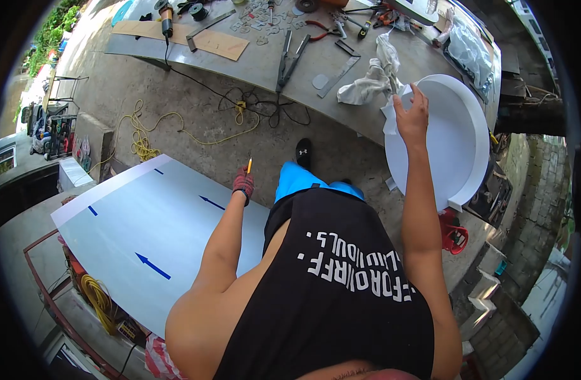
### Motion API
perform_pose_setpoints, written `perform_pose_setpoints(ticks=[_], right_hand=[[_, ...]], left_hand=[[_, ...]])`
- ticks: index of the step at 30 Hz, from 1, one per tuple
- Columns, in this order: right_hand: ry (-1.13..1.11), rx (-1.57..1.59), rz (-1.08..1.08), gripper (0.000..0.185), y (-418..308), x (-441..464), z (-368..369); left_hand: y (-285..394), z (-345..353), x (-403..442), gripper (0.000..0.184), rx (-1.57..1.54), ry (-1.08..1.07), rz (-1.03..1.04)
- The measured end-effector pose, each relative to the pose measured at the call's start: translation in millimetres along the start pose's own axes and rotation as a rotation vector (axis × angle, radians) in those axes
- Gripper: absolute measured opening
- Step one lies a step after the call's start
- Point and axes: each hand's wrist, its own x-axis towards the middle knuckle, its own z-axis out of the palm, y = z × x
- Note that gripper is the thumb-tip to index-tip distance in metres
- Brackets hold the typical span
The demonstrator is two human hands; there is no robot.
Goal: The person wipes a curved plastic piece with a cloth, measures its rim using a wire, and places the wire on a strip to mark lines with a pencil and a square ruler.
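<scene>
One pencil [249, 166] in left hand [243, 183] — round form [455, 139] by right hand [412, 115].

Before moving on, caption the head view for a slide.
Gloved left hand holds a thin yellow tool; right hand at round white tray.

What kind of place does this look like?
Probably a small workshop, perhaps partly open-air. A workbench carries red-handled pliers and a corded power tool, and a tangled yellow cord lies on the concrete-looking floor.
</scene>
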Motion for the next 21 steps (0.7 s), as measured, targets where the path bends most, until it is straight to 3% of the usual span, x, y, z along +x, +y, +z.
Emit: perform_pose_setpoints(ticks=[3, 5, 7, 9, 11, 13, 15, 18, 21], right_hand=[[-0.110, -0.101, -0.159, 0.043, -2, -32, 21], [-0.346, -0.131, -0.126, 0.043, 5, -73, 33], [-0.640, -0.174, -0.048, 0.043, 19, -113, 36], [-0.921, -0.259, 0.095, 0.042, 41, -149, 35], [-0.929, -0.205, 0.150, 0.040, 72, -184, 35], [-0.917, -0.156, 0.219, 0.039, 88, -212, 21], [-0.808, 0.025, 0.554, 0.037, 93, -229, 8], [-0.609, -0.062, 0.697, 0.036, 123, -262, -12], [-0.417, 0.091, 0.944, 0.031, 174, -315, -18]], left_hand=[[58, -25, 41, 0.034, -0.094, 0.092, 0.126], [98, -36, 76, 0.040, 0.045, 0.172, 0.252], [148, -44, 122, 0.046, -0.196, 0.094, -0.085], [168, -34, 165, 0.037, -0.355, 0.263, 0.188], [224, -45, 176, 0.042, -0.080, 0.300, 0.355], [243, -34, 213, 0.046, -0.020, 0.310, 0.370], [260, -27, 252, 0.049, 0.035, 0.329, 0.399], [279, -17, 293, 0.052, -0.036, 0.182, 0.303], [301, -9, 311, 0.035, -0.407, 0.261, 0.327]])
